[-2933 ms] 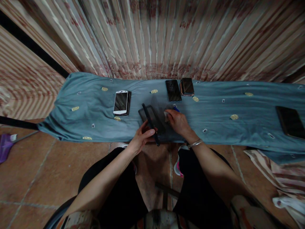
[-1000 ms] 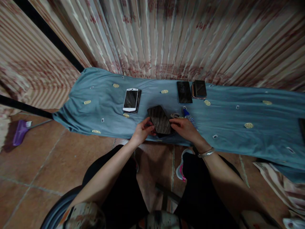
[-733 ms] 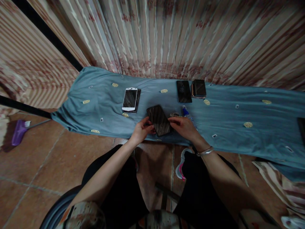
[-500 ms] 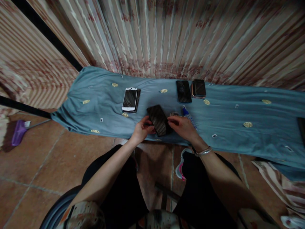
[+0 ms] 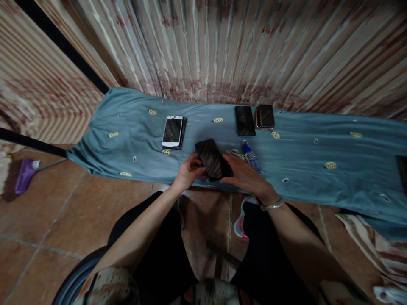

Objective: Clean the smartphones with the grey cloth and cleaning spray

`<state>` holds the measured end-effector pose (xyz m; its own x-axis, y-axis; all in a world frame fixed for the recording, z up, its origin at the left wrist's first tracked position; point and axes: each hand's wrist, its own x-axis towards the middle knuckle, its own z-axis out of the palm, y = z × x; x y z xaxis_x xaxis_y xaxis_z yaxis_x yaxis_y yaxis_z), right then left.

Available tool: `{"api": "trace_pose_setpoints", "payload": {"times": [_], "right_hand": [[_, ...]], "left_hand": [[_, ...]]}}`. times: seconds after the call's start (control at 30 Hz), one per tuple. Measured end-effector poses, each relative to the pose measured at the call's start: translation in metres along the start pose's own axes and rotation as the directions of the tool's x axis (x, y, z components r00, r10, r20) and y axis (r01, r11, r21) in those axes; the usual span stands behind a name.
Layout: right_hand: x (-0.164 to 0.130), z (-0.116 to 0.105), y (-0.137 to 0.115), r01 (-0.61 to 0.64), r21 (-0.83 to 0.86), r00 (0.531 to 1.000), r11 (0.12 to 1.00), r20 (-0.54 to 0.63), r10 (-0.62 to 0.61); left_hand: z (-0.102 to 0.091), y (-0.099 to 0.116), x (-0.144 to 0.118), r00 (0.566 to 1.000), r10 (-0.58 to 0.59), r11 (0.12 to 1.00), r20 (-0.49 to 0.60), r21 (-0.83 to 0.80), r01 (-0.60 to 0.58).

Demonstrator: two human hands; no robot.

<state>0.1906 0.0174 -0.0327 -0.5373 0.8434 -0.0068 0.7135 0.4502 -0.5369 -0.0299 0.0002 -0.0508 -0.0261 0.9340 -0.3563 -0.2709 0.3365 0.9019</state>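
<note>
A black smartphone (image 5: 210,158), screen up and tilted, is between my two hands near the bench's front edge. My left hand (image 5: 188,173) is closed on its left side, thumb in front. At its right side, my right hand (image 5: 243,173) curls thumb and fingers around a dark part (image 5: 227,170) by the phone's edge; whether this is a case or a second phone, I cannot tell. Just beyond my right hand lies a clear bottle with a blue cap (image 5: 251,156). A small patterned item (image 5: 234,151) lies partly hidden behind that hand.
A white phone (image 5: 172,131) lies on a dark one at left. Behind the bottle are a black phone (image 5: 244,121) and a stack of phones (image 5: 265,117). Blue cloth (image 5: 305,161) covers the bench, with a curtain (image 5: 203,51) behind. A purple broom (image 5: 24,176) is on the floor.
My right hand has shifted from a pinch at the phone's upper right edge to a wider grip with the thumb lower down. The left hand and phone have barely moved.
</note>
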Motion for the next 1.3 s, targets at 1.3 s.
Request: {"api": "trace_pose_setpoints", "payload": {"times": [1.3], "right_hand": [[0.006,-0.011,-0.013,-0.133,0.087,0.991,0.987,-0.005,0.134]], "left_hand": [[0.013,0.023,0.019,0.998,0.051,0.998,-0.044,0.048,-0.049]]}}
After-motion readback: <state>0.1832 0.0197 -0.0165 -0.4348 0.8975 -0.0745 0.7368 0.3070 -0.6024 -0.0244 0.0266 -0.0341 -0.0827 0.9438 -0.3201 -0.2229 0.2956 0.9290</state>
